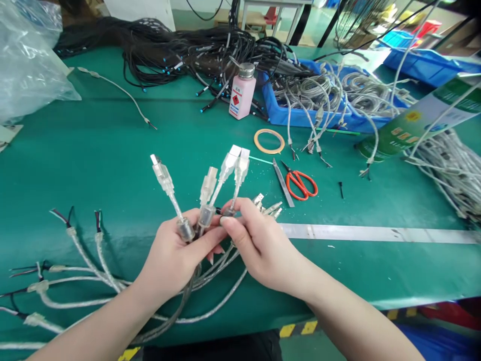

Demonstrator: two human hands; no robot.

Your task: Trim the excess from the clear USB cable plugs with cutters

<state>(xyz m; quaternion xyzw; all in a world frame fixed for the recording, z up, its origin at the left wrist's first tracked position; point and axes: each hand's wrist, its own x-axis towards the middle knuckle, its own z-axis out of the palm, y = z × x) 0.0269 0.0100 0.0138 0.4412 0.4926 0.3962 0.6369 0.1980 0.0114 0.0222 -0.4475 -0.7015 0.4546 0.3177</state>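
My left hand point(175, 258) is closed around several grey USB cables point(184, 296), their plugs pointing up and away from me. Clear-shelled USB plugs point(162, 173) stick out above the fingers, with dark cylindrical beads point(206, 215) on the cords below them. Between thumb and forefinger, my right hand point(259, 240) pinches one of these USB cables at its bead, right beside my left fingertips. More USB plugs point(268, 205) show just behind my right hand. Under my left forearm run cable ends with stripped, coloured wires point(71, 230); part of the bundle is hidden by the hands.
Red-handled scissors point(300, 184), a metal blade point(283, 183) and a tape roll point(269, 141) lie beyond my hands. Farther back are a pink bottle point(241, 93), black cables point(169, 50) and a blue bin point(289, 118) of cables. A steel ruler point(356, 233) lies at right.
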